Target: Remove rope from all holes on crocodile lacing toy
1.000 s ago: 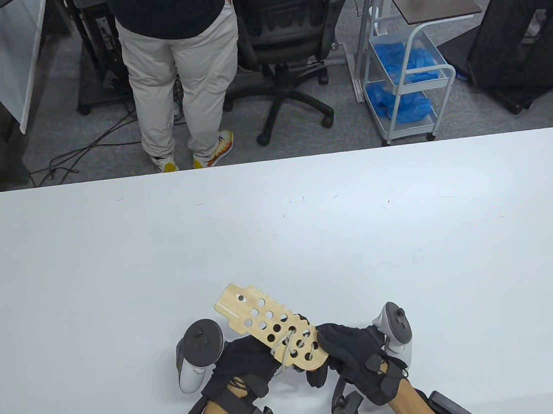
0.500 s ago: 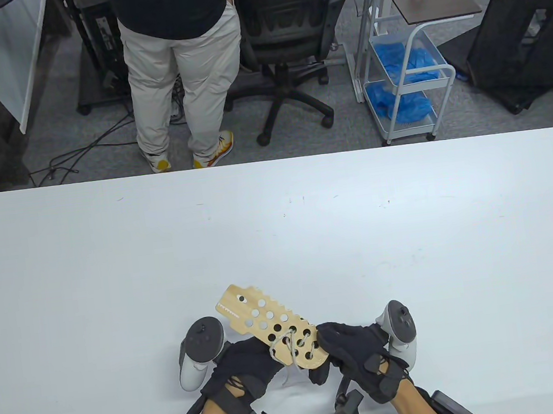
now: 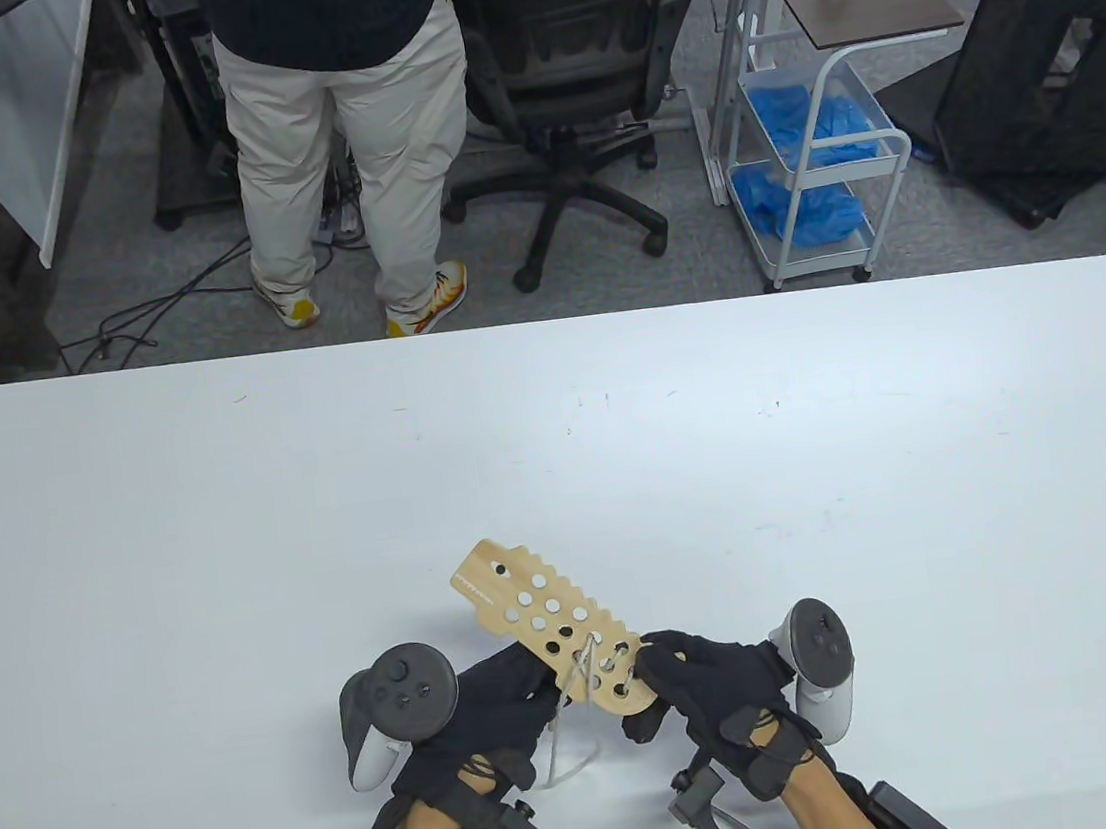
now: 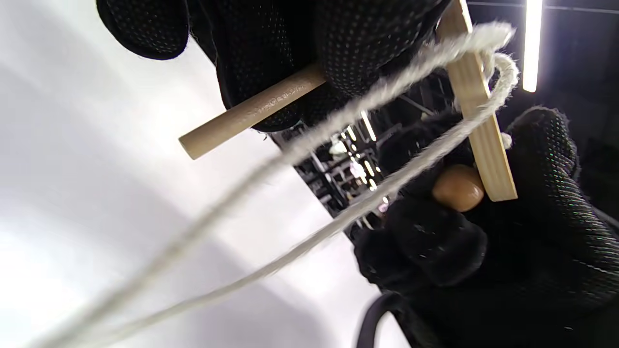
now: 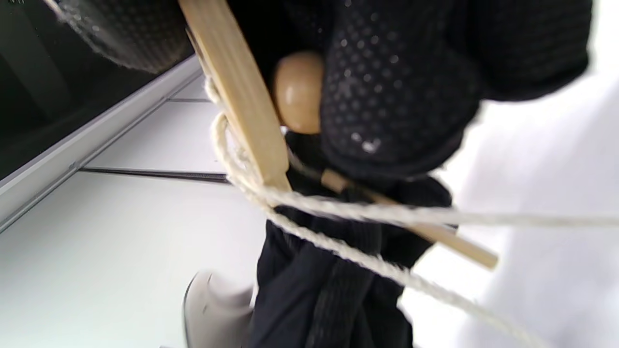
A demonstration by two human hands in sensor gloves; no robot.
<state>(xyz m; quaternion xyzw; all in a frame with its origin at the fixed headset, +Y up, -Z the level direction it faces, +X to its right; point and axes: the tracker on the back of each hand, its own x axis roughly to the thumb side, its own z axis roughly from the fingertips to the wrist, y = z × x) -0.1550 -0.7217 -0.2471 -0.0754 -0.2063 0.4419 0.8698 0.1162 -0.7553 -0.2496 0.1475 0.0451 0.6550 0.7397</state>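
Note:
The wooden crocodile board (image 3: 537,610) hangs tilted above the table, its snout pointing away to the left. My right hand (image 3: 669,682) grips its near end, fingers curled round the edge (image 5: 237,92) beside a wooden bead (image 5: 297,92). My left hand (image 3: 513,703) pinches the rope's wooden needle stick (image 4: 251,113) just below the board. The cream rope (image 3: 584,671) crosses the holes nearest my hands, and two strands (image 4: 338,121) run from the board's edge (image 4: 476,111) down into a slack loop (image 3: 567,757) over the table.
A white table (image 3: 821,462) spreads wide around my hands. Beyond its far edge a person (image 3: 348,137) stands by an office chair (image 3: 572,80). A wire cart (image 3: 812,141) is at the back right.
The board has swung its snout up and to the right. My left hand has drawn back to the left, and a longer loop of rope hangs below. The person behind stepped left.

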